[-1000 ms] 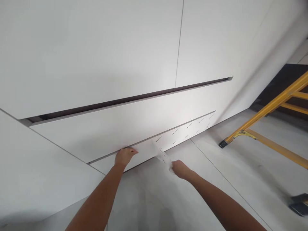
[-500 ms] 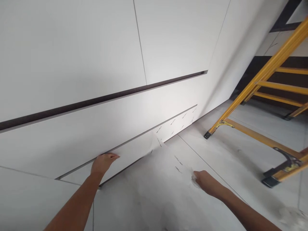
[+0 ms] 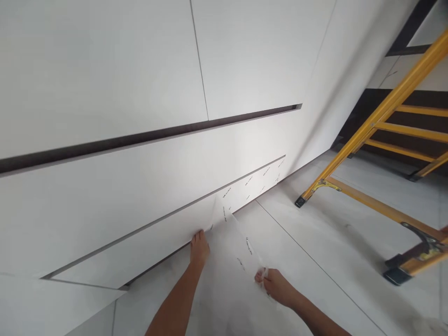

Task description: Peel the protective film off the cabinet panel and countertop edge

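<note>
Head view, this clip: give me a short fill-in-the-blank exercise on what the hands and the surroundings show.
1. The right hand grips the loose end of a thin protective ____ with small printed marks.
2. The left hand rests against the lowest white ____ of the cabinet.
3. A ladder stands on the floor at the right; its colour is ____.

Missing words: film; panel; yellow

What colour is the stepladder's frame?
Yellow-orange stepladder, with black feet; head view, at right.
</note>
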Demonstrator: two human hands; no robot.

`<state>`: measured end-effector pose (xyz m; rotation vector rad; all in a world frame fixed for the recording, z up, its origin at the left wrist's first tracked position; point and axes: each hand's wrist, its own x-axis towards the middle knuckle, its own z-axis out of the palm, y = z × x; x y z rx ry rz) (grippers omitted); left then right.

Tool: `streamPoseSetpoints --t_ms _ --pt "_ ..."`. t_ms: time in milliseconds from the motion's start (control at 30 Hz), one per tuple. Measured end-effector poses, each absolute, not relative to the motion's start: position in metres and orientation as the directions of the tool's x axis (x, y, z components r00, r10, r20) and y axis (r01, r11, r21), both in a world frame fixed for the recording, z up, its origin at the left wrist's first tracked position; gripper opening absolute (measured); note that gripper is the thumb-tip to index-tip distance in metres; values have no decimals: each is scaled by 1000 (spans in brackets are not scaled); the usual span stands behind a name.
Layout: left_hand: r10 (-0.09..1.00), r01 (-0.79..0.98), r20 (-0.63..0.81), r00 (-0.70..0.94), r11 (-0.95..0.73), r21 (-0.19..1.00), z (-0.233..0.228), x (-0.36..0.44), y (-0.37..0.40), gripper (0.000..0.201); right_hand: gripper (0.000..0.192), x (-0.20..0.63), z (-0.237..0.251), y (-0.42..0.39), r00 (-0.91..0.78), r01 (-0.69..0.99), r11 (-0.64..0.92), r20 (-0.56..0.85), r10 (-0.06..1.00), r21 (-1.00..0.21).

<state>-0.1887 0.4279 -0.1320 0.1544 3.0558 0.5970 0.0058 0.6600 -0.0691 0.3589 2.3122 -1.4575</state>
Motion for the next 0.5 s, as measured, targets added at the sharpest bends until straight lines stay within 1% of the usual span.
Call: streamPoseSetpoints --t_ms 67,133,267,367,500 --pt "92 101 42 -995 925 366 -151 -191 437 49 24 3 -65 662 -888 429 383 -460 13 -818" --pt "106 130 85 -991 924 359 -166 -190 439 51 27 -1 -62 662 -886 430 358 -463 -7 -829" --pt "111 144 115 -987 927 347 -186 -184 439 57 24 -12 -61 655 -853 465 380 -520 -52 -800" --pt "123 145 82 -989 920 363 -196 -179 443 57 19 -20 -61 646 -838 477 392 -541 -65 -787" --pt "208 184 -7 -978 879 440 -204 -172 462 53 11 -27 -62 641 -827 501 377 -559 -57 -779"
